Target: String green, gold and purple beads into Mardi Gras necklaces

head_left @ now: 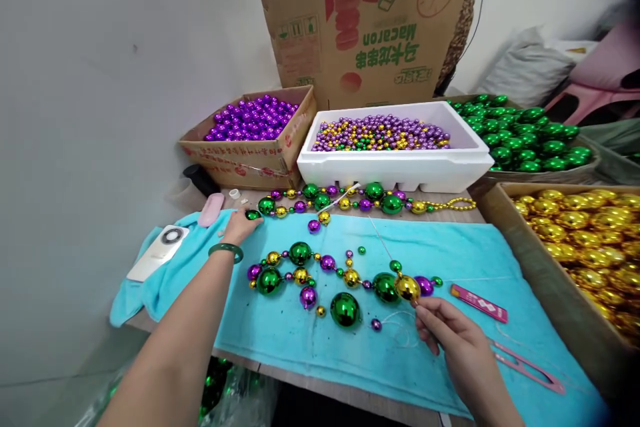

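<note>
My left hand (241,227), with a green bangle on the wrist, is closed at a shiny green bead (253,215) by the left end of a finished-looking bead strand (320,201). My right hand (447,330) pinches the low end of a long thin needle (381,239). On the needle sit a small green bead (395,266) and a gold bead (407,288), just above my fingertips. A second strand (327,263) of green, gold and purple beads curves over the blue towel (280,333). A loose large green bead (345,310) lies nearer me.
Behind stand a carton of purple beads (295,137), a white foam box (395,167) of mixed beads and green beads (525,133). A carton of gold beads (590,233) is right. Pink snips (530,367), a pinkish-red packet (479,303) and a white device (159,252) lie on the towel.
</note>
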The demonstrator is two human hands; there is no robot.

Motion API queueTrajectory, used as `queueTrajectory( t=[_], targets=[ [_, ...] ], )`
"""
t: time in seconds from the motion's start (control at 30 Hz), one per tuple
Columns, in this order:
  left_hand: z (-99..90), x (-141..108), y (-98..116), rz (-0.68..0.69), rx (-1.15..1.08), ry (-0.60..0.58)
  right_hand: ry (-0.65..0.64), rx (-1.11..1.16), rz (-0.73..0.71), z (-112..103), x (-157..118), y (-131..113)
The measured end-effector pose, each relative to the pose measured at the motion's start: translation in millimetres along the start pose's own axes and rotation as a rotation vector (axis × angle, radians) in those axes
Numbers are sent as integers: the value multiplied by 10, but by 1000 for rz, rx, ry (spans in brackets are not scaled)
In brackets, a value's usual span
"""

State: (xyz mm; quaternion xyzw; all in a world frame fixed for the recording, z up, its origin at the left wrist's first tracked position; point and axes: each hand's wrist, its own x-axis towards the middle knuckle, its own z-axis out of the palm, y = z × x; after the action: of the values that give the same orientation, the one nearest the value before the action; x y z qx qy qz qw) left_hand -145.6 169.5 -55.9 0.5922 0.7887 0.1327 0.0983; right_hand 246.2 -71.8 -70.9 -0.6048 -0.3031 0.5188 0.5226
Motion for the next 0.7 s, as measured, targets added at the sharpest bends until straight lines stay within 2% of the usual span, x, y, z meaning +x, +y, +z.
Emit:
queueTrajectory(
  t=[0.17,0.27,0.4,0.5,0.7],
  targets=[
    [12,-98,85,64,-42,-69,1,-9,-16,5,-11,4],
    [-17,-249,281,156,-99,-122,0,-33,-20,12,-1,25],
    [-30,-462,612,323,-302,-216,-15,-23,-22,39,1,38],
    [23,-549,776,377,-361,-291,-17,-11,-21,48,-23,33],
    [195,-577,833,382,-291,-335,-27,-5,-9,31,-98,-30]
  ],
)
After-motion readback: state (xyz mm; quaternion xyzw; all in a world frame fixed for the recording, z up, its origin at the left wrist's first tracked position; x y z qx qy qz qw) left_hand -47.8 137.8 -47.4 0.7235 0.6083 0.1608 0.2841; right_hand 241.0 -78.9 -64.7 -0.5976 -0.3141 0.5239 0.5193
